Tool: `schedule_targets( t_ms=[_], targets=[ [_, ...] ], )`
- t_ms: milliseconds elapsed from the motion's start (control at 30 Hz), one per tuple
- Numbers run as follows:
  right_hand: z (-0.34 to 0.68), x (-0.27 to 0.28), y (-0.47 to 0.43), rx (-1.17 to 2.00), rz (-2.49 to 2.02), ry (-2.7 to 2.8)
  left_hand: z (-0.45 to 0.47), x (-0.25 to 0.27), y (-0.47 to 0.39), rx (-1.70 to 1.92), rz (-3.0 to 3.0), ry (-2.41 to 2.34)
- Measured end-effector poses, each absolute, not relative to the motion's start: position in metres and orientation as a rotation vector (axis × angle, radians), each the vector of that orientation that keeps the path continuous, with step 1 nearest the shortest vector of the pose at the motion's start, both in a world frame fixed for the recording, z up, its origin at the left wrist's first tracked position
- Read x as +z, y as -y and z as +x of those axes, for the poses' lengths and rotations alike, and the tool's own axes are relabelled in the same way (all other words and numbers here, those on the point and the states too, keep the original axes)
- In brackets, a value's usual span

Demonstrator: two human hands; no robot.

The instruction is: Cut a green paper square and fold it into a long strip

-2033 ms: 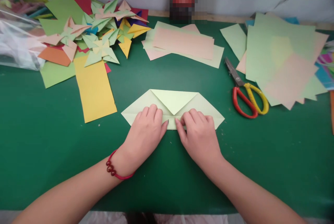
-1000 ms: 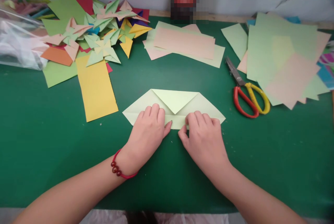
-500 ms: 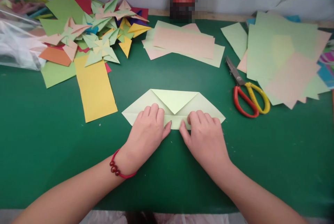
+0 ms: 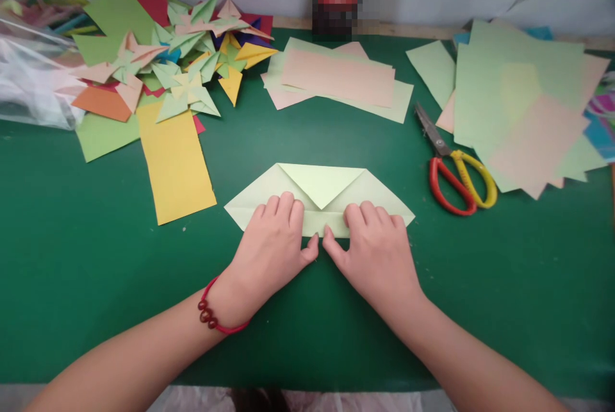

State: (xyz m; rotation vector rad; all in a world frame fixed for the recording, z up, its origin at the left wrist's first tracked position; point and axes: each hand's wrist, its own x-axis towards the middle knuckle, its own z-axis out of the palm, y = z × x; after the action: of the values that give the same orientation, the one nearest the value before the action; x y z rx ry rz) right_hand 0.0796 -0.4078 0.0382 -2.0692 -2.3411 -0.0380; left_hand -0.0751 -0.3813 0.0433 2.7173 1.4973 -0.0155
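Note:
A pale green sheet of folding paper (image 4: 323,184) lies on the green table in front of me. Its far edge is folded toward me into a downward-pointing triangle, and its left and right ends taper to points. My left hand (image 4: 271,232) presses on the near left part with curled fingers, its thumb at the near edge. On the near right part rests my right hand (image 4: 377,239), likewise curled, with the thumb tip touching the paper's near edge. The thumbs almost meet at the middle. A red cord bracelet with brown beads (image 4: 207,314) circles my left wrist.
Scissors (image 4: 444,149) with red and yellow handles lie at right beside stacked pastel paper (image 4: 519,85). Pink and green strips (image 4: 339,79) lie at the back. At left are folded paper pieces (image 4: 187,85), a yellow sheet (image 4: 177,168) and a clear plastic bag (image 4: 36,79).
My right thumb has slid left along the near edge, and my left thumb has shifted slightly right, so they are closer together. The paper stays essentially in place.

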Motion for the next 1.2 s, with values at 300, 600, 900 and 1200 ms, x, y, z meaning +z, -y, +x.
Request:
schedule_targets(
  t_ms=[300,600,900,1200],
  targets=[
    [0.0779,0.0425,0.4121,-0.039,-2.094,2.367,-0.0757,0.0426,0.3815,-0.005,2.712,-1.504],
    [0.0777,0.0433,0.4151,-0.015,-2.019,2.387,-0.0742,0.0443,0.3812,-0.045,2.695,-1.513],
    [0.0756,0.0375,0.4144,0.080,-1.945,2.381,-0.0751,0.0505,0.3789,-0.061,2.664,-1.474],
    [0.0739,0.0372,0.4141,-0.052,-2.022,2.407,-0.0737,0.0432,0.3768,-0.072,2.716,-1.517]
  ],
)
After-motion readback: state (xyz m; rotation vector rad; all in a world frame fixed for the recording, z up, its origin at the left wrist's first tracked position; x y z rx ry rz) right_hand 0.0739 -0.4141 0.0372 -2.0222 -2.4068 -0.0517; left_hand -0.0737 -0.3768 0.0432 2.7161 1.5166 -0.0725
